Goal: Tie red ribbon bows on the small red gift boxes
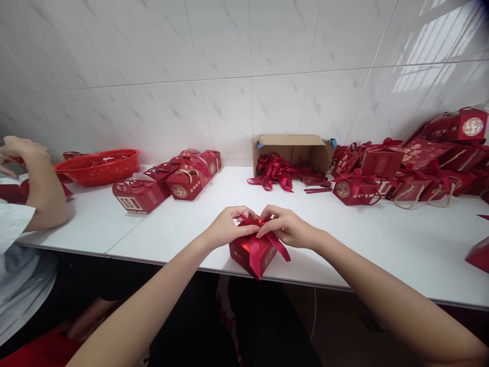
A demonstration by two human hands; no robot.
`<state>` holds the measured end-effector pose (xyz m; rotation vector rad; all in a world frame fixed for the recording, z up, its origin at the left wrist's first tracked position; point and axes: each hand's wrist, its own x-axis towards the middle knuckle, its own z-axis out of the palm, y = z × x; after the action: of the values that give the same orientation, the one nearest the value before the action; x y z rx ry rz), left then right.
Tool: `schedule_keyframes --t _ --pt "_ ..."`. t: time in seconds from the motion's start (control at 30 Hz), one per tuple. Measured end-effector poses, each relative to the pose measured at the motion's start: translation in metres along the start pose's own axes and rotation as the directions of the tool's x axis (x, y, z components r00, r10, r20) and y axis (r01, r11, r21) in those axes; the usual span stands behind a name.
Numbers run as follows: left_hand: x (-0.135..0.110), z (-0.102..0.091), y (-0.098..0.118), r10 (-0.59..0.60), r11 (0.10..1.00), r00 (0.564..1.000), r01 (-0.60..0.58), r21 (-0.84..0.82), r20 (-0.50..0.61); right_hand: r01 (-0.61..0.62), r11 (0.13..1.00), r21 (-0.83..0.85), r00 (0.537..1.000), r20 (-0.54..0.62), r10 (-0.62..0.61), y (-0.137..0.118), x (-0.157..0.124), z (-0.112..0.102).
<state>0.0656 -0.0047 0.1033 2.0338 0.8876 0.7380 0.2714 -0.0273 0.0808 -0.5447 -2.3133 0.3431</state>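
Observation:
A small red gift box (244, 253) stands at the near edge of the white table (382, 239), with a red ribbon (256, 244) tied over its top and tails hanging down the front. My left hand (228, 226) pinches the ribbon's left loop on top of the box. My right hand (287, 226) pinches the ribbon on the right side, fingers closed. Both hands meet above the box.
An open cardboard carton (294, 150) spills red ribbons (275, 172) at the back. Finished red boxes pile at the right (420, 163) and sit in a row at left (168, 181). A red basket (97, 165) stands far left, beside another person's arm (44, 188).

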Motion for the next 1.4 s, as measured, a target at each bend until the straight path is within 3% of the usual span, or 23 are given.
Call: schedule_keyframes --t 0.17,0.3,0.57,0.77,1.03,1.2,1.4 --pt "-0.004 0.001 -0.004 0.038 0.995 0.999 -0.039 -0.093 -0.021 -0.097 0.995 0.034 0.994 -0.051 0.098 -0.002 0.0 0.001" --pt "-0.007 0.007 -0.007 -0.01 0.973 0.998 -0.005 -0.23 -0.066 -0.161 0.984 0.076 0.981 -0.099 0.168 -0.004 0.002 0.002" --pt "-0.008 0.011 -0.009 -0.086 0.976 0.991 0.062 -0.21 -0.103 -0.166 0.983 0.084 0.977 -0.124 0.176 -0.006 0.0 0.002" --pt "-0.009 0.012 -0.014 -0.11 0.956 0.986 0.07 -0.285 -0.126 -0.213 0.97 0.115 0.957 -0.176 0.23 -0.004 -0.001 0.004" --pt "-0.011 0.009 -0.015 -0.116 0.963 0.988 0.087 -0.254 -0.102 -0.322 0.925 0.2 0.917 -0.175 0.357 0.001 -0.011 0.008" --pt "-0.008 0.009 -0.017 -0.094 0.962 0.991 0.066 -0.266 -0.094 -0.318 0.935 0.157 0.919 -0.19 0.345 0.004 -0.008 0.01" --pt "-0.01 0.009 -0.024 0.026 0.994 0.98 -0.045 -0.096 -0.195 -0.353 0.926 0.133 0.908 -0.189 0.373 0.004 -0.002 0.004"
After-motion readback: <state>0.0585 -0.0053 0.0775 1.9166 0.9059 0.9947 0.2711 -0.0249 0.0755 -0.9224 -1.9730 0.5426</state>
